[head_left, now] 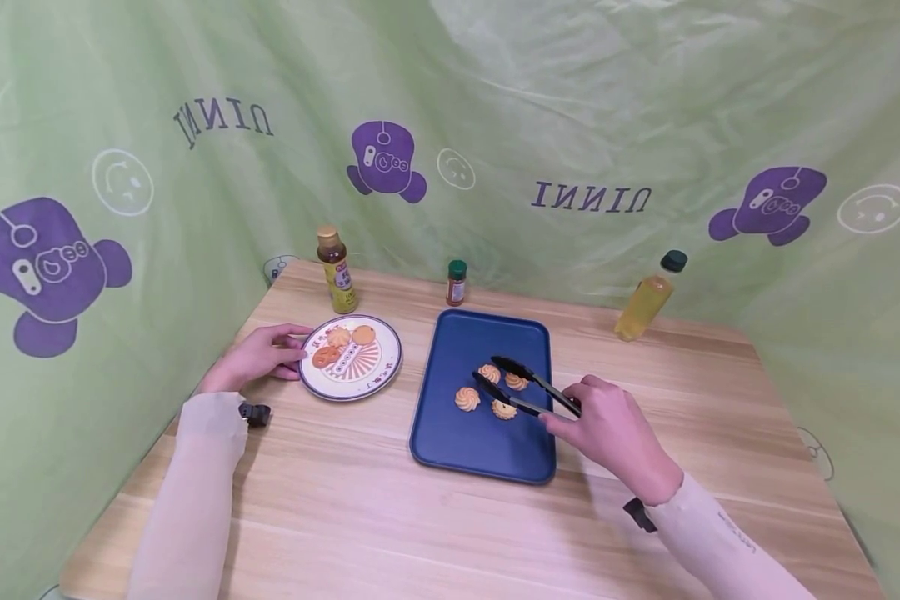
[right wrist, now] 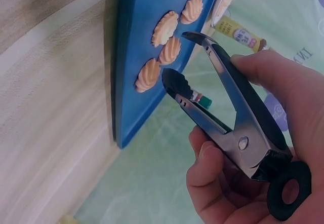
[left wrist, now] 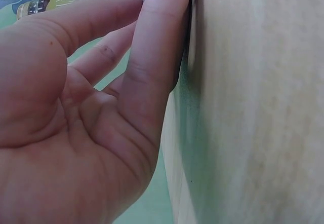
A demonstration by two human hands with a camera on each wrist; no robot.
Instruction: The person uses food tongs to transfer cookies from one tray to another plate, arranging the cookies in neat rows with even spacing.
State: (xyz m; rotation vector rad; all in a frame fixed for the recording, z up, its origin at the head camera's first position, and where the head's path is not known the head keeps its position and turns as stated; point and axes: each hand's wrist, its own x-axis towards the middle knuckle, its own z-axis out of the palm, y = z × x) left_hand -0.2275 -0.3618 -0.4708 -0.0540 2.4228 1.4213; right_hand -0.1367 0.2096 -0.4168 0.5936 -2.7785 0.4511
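My left hand (head_left: pixel 258 358) pinches the left rim of a white patterned plate (head_left: pixel 378 379), thumb on top and fingers beneath. Three cookies (head_left: pixel 326 357) lie on that plate. In the left wrist view the hand (left wrist: pixel 96 97) hides most of the plate. My right hand (head_left: pixel 615 425) grips black-and-metal tongs (right wrist: pixel 243 102), whose tips stand apart above a blue tray (head_left: pixel 450 450). Several swirled cookies (head_left: pixel 467 399) lie on the tray under and beside the tips. In the right wrist view nothing is between the tong tips, and the cookies (right wrist: pixel 148 75) sit just past them.
A bottle with a gold cap (head_left: pixel 339 275) stands behind the plate. Behind the tray is a small green-capped jar (head_left: pixel 456 285). A bottle of yellow liquid (head_left: pixel 643 307) stands at the back right. A green printed curtain (head_left: pixel 495 100) encloses the wooden table (head_left: pixel 345 508).
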